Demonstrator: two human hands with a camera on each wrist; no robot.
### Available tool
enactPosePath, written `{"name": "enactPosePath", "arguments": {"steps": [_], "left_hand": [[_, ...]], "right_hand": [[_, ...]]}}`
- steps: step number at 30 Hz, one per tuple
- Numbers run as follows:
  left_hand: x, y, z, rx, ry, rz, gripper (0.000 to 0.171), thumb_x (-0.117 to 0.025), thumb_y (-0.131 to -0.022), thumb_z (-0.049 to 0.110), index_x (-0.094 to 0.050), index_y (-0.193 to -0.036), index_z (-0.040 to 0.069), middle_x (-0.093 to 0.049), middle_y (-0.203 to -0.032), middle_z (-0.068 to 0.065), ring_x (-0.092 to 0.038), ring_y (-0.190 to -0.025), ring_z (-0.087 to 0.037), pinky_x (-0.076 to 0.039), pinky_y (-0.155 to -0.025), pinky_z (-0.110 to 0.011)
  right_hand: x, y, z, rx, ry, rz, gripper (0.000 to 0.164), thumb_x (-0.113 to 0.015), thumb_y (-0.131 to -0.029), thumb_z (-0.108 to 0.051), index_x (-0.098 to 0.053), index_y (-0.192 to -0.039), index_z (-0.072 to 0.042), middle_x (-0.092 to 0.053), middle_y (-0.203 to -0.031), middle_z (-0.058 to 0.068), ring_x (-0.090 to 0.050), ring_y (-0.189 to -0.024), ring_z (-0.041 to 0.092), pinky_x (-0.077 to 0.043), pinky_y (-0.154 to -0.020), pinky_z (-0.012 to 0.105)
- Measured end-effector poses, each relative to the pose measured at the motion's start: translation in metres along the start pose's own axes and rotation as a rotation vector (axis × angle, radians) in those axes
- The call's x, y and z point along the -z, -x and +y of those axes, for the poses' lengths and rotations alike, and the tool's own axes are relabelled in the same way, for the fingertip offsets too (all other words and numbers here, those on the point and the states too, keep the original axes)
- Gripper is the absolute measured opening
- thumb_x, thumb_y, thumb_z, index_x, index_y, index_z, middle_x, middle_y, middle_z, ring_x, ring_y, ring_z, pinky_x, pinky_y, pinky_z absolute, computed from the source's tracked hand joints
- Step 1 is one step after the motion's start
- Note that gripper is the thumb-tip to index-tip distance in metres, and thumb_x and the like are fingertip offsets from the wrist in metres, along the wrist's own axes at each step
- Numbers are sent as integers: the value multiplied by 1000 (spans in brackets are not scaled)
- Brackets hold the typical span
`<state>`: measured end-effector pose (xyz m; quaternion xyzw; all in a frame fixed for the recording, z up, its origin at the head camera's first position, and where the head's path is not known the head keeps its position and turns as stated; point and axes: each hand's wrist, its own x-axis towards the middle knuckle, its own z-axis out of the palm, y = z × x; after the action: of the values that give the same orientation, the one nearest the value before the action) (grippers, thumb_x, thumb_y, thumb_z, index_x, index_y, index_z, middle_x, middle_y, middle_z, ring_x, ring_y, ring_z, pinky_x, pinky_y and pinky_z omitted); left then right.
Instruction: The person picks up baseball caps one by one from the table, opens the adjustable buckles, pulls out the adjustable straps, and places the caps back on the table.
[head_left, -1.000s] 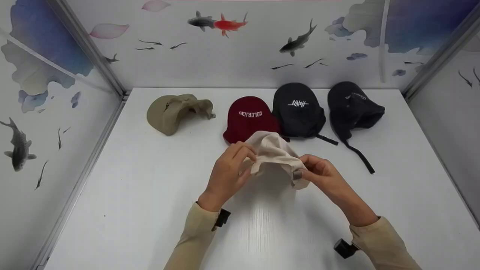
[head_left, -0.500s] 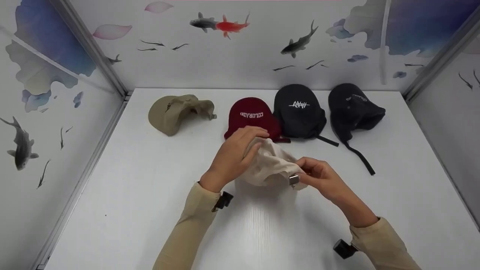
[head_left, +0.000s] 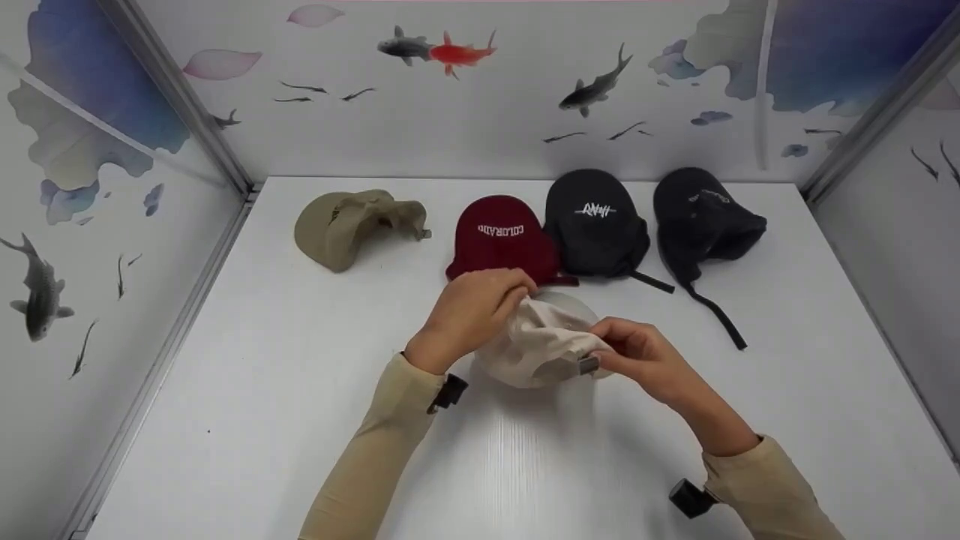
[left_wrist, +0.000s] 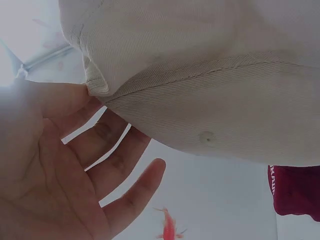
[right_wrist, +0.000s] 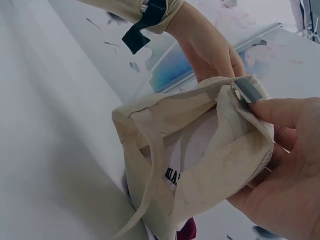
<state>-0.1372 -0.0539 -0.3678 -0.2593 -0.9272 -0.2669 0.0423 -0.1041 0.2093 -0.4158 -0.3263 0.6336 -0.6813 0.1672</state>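
A cream baseball cap (head_left: 536, 352) is held above the white table with its back opening toward the person. My left hand (head_left: 480, 304) pinches a fold of its fabric at the far left; the left wrist view shows the thumb (left_wrist: 65, 97) against the cloth and the other fingers spread behind. At the cap's near right edge, my right hand (head_left: 641, 352) pinches the back strap beside a metal buckle (right_wrist: 248, 90), thumb on the outside. Dark lettering (right_wrist: 172, 176) shows through the opening in the right wrist view.
Along the back of the white table (head_left: 300, 420) lie a khaki cap (head_left: 322, 229), a maroon cap (head_left: 499, 244), a black cap (head_left: 592, 240) and another dark cap (head_left: 682, 202) with a long strap. The maroon cap is just beyond my left hand. Painted panels (head_left: 495, 135) enclose the back and sides.
My left hand has gone from the cap's left rim up over its crown and gripped there. The cap has tipped, its crown now lower and nearer. The right hand keeps its hold by the buckle.
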Motion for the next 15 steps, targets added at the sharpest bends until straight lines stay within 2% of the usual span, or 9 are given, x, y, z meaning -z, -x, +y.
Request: {"name": "enactPosePath", "arguments": {"steps": [3, 6, 11, 15], "left_hand": [[4, 3, -1, 14, 57, -35, 20, -53, -103, 21, -72, -108, 18, -74, -108, 2, -69, -99, -15, -54, -90, -36], [10, 6, -4, 30, 161, -87, 17, -56, -101, 20, -72, -109, 17, -74, -108, 0, -67, -97, -15, -54, -88, -37], [18, 11, -12, -14, 361, -177, 15, -62, -99, 18, -70, -109, 10, -73, -104, -6, -66, -97, -16, -54, -91, -36], [21, 15, -18, -37, 466, -214, 15, -64, -98, 19, -69, -108, 8, -72, -101, -7, -62, -91, -13, -52, -84, -30]], "right_hand": [[2, 0, -2, -12, -1, 1, 27, -49, -97, 10, -65, -110, -7, -66, -100, -8, -62, -88, 1, -55, -75, 18], [3, 1, -3, -20, -10, -3, 28, -49, -98, 10, -65, -111, -8, -67, -102, -7, -65, -91, 2, -58, -78, 21], [6, 2, -4, -8, -8, 4, 26, -48, -98, 11, -64, -110, -5, -69, -104, -6, -67, -92, 5, -58, -81, 24], [7, 2, -4, 26, -19, 1, 27, -47, -98, 12, -63, -112, -3, -69, -106, -5, -67, -93, 6, -57, -83, 24]]}}
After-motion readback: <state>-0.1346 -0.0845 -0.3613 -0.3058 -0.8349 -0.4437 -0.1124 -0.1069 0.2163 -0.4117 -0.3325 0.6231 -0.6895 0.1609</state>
